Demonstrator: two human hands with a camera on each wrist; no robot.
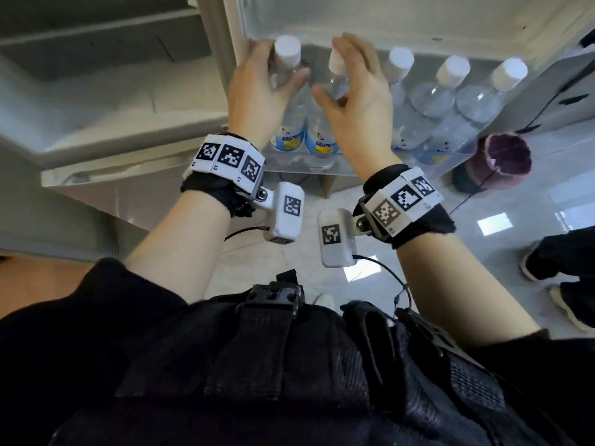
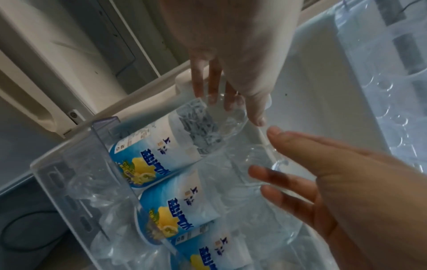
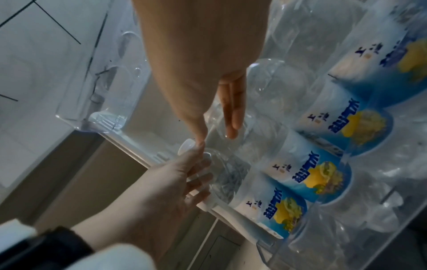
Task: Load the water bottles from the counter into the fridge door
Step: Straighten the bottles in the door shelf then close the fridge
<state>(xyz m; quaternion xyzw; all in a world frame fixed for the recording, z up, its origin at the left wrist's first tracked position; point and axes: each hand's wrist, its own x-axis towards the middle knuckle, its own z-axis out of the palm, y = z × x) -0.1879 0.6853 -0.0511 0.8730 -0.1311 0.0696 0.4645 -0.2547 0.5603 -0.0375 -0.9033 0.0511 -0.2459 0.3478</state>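
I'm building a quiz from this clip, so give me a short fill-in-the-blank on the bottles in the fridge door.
1. The door shelf holds ____ bottles in a row.
2. Every bottle cap is ____ in colour.
3. The left hand is at the ____ bottle of the row.
4. The right hand is at the bottle next to it, which stands ____.

Missing words: five; white; leftmost; tilted
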